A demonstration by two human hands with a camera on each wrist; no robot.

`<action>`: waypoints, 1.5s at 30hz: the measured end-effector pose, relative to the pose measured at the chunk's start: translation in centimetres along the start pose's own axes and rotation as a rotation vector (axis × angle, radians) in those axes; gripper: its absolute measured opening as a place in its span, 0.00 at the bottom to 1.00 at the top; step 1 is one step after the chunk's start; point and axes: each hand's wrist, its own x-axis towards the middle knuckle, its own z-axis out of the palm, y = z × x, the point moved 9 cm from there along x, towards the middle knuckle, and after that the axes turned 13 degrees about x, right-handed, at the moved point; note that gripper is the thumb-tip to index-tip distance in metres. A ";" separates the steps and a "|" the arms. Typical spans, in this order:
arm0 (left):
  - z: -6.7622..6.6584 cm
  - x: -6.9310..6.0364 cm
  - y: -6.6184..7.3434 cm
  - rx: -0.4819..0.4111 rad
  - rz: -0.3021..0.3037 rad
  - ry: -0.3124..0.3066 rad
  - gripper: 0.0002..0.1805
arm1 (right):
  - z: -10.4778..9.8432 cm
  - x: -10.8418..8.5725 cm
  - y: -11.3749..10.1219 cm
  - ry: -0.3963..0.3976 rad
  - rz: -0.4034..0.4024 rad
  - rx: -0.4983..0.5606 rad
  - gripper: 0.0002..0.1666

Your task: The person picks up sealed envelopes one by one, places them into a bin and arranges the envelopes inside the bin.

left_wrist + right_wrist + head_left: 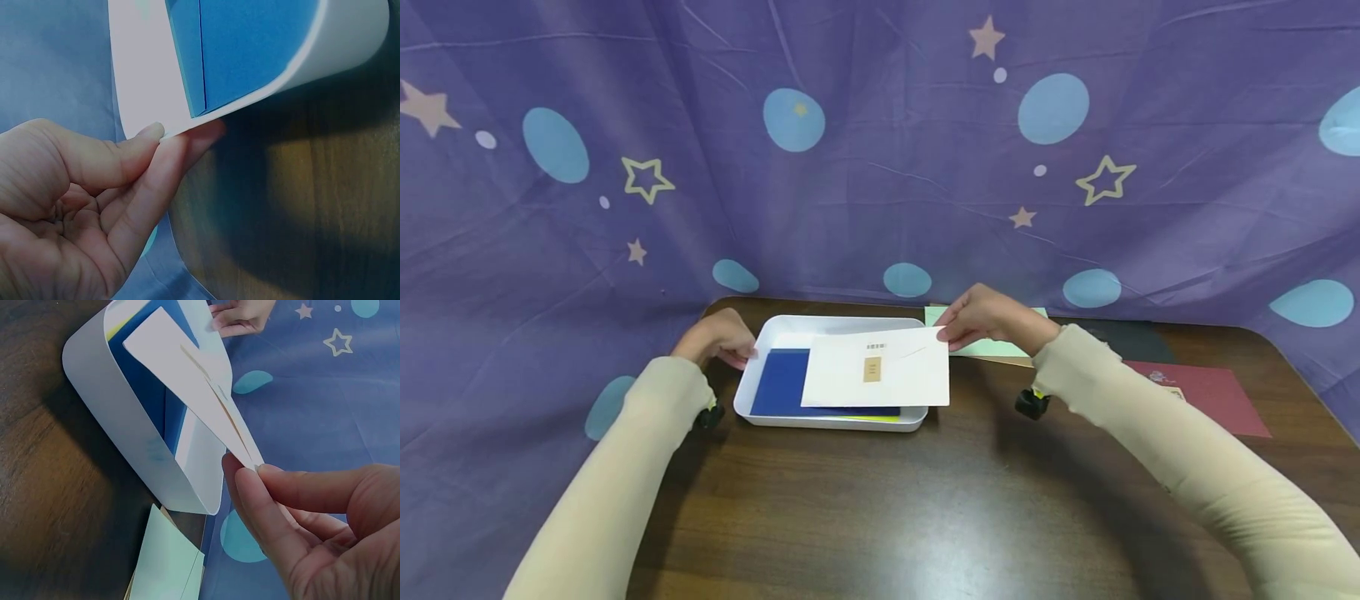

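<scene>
Pinch grip, right hand (981, 318): your thumb and fingers press together on the white envelope (842, 362) at its upper right corner, as seen in the head view. Left hand (722, 337): your thumb and fingers pinch the rim of the white tray (805, 336) at its left side.

Position of white envelope: over the right part of the tray, label side up, tilted, with the gripped end raised. Contact between its far end and the contents below cannot be determined. Tray contents: a blue envelope (777, 383), partly covered in your head view, with a yellow edge (880, 418) showing at the front.

Tray location: on the brown table (865, 500). To its right, note the pale green envelope (1000, 348), partly hidden behind your right hand; further right lies a red envelope (1221, 400).
</scene>
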 end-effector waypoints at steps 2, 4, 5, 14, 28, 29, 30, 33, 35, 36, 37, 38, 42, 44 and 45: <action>0.0 0.0 0.0 0.000 0.000 0.000 0.09 | 0.2 0.1 -0.1 0.005 -0.004 -0.006 0.18; 0.0 0.1 0.0 0.001 -0.002 0.002 0.09 | 0.5 0.1 -0.3 0.004 -0.016 -0.014 0.18; 0.0 0.1 0.0 0.002 -0.003 0.004 0.09 | 0.6 0.1 -0.4 0.007 -0.022 -0.023 0.19; 0.0 0.2 -0.1 0.014 -0.009 0.010 0.10 | 1.7 0.3 -0.9 0.050 -0.057 -0.072 0.14; -0.2 0.4 -0.2 0.031 -0.038 0.006 0.06 | 3.1 1.4 -0.8 0.069 -0.084 -0.054 0.12; -0.2 0.4 -0.3 0.031 -0.043 0.008 0.06 | 3.2 1.4 -0.7 0.070 -0.083 -0.051 0.12; -0.2 0.3 -0.3 0.034 -0.044 0.011 0.06 | 3.2 1.5 -0.7 0.071 -0.082 -0.048 0.12; -0.2 0.2 -0.2 0.041 -0.044 0.017 0.06 | 3.4 1.8 -0.7 0.084 -0.079 -0.051 0.12; -0.1 0.0 -0.1 0.044 -0.041 0.020 0.08 | 3.5 1.9 -0.7 0.095 -0.076 -0.056 0.12; -0.1 0.0 0.0 0.046 -0.036 0.018 0.08 | 3.6 2.0 -0.7 0.100 -0.076 -0.058 0.12; -0.1 -0.1 0.0 0.047 -0.037 0.018 0.09 | 3.7 2.0 -0.8 0.104 -0.079 -0.061 0.12; -0.1 -0.1 0.0 0.048 -0.037 0.018 0.09 | 3.7 2.1 -0.8 0.108 -0.082 -0.064 0.12; 0.0 0.1 -0.1 0.045 -0.038 0.016 0.08 | 4.1 2.3 -0.9 0.111 -0.111 -0.089 0.12; 0.1 0.2 -0.1 0.045 -0.041 0.014 0.08 | 4.3 2.4 -1.0 0.116 -0.128 -0.110 0.10; 0.1 0.2 -0.1 0.045 -0.042 0.014 0.08 | 4.4 2.4 -1.1 0.119 -0.136 -0.122 0.10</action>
